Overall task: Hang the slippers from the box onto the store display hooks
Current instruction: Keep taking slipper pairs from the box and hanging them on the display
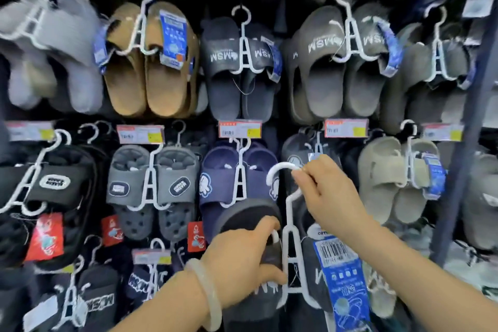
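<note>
Evidently readied for hooking: pinched curved top of white plastic hanger point(289, 213) with right hand point(327, 194), steering it; gripped dark grey slipper pair point(258, 240) with left hand point(242, 261) at six o'clock, bearing weight.

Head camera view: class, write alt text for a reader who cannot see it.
Two hands lift a dark slipper pair on a white hanger toward a wall of hung slippers. The right hand pinches the hanger's hook; the left hand, with a pale bangle on its wrist, grips a slipper.
</note>
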Demonstrator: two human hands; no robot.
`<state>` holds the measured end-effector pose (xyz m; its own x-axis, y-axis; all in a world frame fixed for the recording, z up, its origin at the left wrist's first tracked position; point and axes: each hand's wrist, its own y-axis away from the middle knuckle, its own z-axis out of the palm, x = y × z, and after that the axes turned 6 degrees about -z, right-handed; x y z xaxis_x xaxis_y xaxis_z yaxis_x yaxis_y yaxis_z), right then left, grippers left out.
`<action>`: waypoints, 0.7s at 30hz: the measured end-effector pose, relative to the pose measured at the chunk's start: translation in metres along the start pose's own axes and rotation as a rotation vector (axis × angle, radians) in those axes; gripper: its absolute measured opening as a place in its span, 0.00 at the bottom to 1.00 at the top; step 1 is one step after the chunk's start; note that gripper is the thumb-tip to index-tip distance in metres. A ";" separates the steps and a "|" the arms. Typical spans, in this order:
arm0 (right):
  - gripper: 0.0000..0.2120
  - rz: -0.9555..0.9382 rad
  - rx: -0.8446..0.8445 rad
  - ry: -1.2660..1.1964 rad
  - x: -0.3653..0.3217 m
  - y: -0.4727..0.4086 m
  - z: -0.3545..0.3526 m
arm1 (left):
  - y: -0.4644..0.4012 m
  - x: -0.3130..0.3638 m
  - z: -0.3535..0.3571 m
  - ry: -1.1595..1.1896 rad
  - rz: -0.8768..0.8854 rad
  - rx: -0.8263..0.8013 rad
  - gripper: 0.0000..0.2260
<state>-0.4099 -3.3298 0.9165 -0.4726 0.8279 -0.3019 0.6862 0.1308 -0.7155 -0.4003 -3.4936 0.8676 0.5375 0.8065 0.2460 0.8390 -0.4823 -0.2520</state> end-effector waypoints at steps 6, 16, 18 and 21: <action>0.14 -0.059 0.081 -0.093 -0.017 -0.074 -0.042 | -0.024 -0.001 -0.050 -0.077 0.134 0.728 0.21; 0.18 -0.078 0.126 -0.193 -0.064 -0.228 -0.046 | -0.126 -0.053 -0.201 0.053 0.026 0.950 0.29; 0.15 -0.115 0.144 -0.193 -0.073 -0.257 -0.042 | -0.147 -0.068 -0.233 0.250 0.052 0.730 0.22; 0.14 -0.112 0.218 -0.143 -0.081 -0.299 -0.042 | -0.177 -0.082 -0.270 0.243 0.094 0.722 0.14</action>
<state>-0.5533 -3.4131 1.1813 -0.6227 0.7274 -0.2884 0.4975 0.0835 -0.8634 -0.5700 -3.5671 1.1449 0.6777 0.6349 0.3710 0.5700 -0.1349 -0.8105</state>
